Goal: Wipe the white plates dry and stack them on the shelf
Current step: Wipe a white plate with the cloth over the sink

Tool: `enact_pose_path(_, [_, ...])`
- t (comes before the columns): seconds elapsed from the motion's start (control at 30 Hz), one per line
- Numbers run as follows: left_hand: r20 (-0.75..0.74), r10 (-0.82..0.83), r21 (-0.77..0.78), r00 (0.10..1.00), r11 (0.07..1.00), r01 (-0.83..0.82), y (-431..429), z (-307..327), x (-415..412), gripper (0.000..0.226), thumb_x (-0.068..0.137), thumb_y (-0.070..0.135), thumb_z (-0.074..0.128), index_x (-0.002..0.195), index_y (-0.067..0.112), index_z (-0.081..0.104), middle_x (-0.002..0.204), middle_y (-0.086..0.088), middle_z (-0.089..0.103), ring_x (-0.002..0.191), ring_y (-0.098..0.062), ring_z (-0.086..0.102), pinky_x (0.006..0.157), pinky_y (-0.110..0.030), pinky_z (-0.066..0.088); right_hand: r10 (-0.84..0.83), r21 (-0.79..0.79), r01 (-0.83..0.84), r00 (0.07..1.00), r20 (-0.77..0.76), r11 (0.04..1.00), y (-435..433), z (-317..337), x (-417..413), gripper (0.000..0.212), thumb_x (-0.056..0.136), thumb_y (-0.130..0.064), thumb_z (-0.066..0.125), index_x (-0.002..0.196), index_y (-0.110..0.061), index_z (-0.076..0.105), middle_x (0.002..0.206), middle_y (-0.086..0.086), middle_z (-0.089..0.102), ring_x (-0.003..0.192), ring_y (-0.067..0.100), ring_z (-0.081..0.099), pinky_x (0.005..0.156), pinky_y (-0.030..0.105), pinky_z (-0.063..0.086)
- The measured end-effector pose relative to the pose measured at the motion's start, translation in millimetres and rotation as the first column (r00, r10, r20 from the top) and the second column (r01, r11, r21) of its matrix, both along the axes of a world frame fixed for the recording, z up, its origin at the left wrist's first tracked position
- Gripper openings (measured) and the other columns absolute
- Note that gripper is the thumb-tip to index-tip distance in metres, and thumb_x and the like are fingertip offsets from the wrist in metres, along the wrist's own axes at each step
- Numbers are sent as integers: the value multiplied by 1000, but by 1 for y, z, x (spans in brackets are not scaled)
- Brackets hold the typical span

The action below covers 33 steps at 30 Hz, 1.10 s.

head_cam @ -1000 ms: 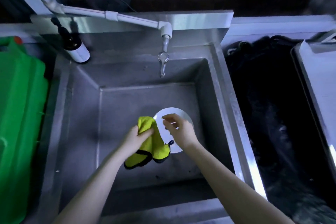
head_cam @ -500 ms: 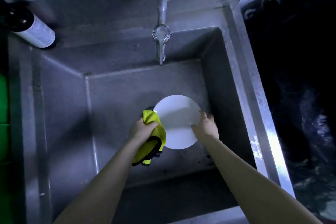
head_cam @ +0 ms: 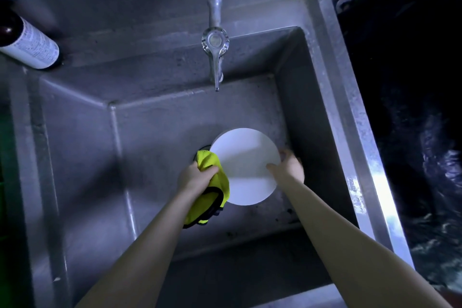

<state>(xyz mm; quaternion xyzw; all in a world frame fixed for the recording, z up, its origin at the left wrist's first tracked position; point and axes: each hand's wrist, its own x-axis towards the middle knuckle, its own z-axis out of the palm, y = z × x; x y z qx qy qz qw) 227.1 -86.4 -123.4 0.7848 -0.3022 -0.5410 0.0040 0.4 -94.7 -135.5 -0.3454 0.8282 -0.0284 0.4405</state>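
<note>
Single view, head-worn, wide-angle. Faces steeply down into a steel sink (head_cam: 75, 157), close in. Faucet (head_cam: 215, 57) at 12 o'clock, sink's right rim at 3. Forearms enter from 6; left hand (head_cam: 195, 177) and right hand (head_cam: 287, 170) sit just below centre.

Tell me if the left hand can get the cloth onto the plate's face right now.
Probably yes. The left hand grips the cloth right at the plate's left rim, the face is bare, and the right hand holds only the right edge.
</note>
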Motion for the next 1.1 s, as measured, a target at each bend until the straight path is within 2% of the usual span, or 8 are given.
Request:
enact_pose_path(0.1, [-18,54,-2,998,999,-54,9,2,5,65,55,56,59,111,24,64,109,-5,68,103,-30,62,95,-42,50,-26,-21,27,998,50,999,3,2,-4,54,84,-12,72,135,-11,54,120,8,66,103,28,61,78,28,40])
enact_pose_path(0.3, [-68,182,-29,981,982,-184,27,10,16,56,56,54,65,105,26,65,103,-2,70,98,-26,64,93,-42,51,-46,-76,59,986,162,995,10,13,-2,27,89,-9,65,116,-9,70,93,3,64,90,25,61,81,37,52])
enact_pose_path(0.5, [-156,285,-115,946,946,-304,42,37,36,21,77,32,76,91,19,70,86,-2,75,83,-21,71,72,-31,53,-145,-143,235,874,464,961,17,46,-1,11,95,-6,60,95,-17,62,88,1,66,73,18,62,51,18,50])
enact_pose_path(0.6, [-204,318,-145,926,925,-350,45,61,44,22,77,30,77,92,15,71,84,-4,76,82,-22,72,73,-32,55,-113,-146,228,830,546,963,24,64,2,4,97,-13,60,101,-14,60,92,7,67,73,19,64,60,29,53])
enact_pose_path(0.73, [-240,306,-209,921,911,-357,51,95,57,22,76,30,79,90,14,72,81,-3,76,76,-18,73,65,-29,52,-132,-109,269,738,662,957,32,87,6,16,98,-24,60,112,-22,67,104,8,71,86,24,67,74,44,50])
enact_pose_path(0.93, [36,193,-519,981,842,-147,65,154,72,39,73,46,51,85,10,62,88,-14,64,85,-33,60,71,-38,44,-152,-110,312,705,693,944,38,128,9,21,99,-21,58,92,-24,78,97,8,75,86,27,69,68,39,59])
enact_pose_path(1.03, [241,115,-661,964,746,76,78,181,68,38,86,26,65,99,-9,59,115,-22,47,106,-35,48,93,-32,35,-137,-138,330,687,713,934,44,154,14,24,98,-23,58,91,-29,79,97,5,76,85,24,71,65,37,59])
enact_pose_path(1.1, [426,74,-700,902,659,277,86,194,62,35,86,11,70,108,-15,58,117,-26,40,108,-42,45,99,-41,36,-141,-146,364,655,742,920,48,171,20,24,98,-23,58,91,-31,79,96,2,77,85,22,72,62,33,57])
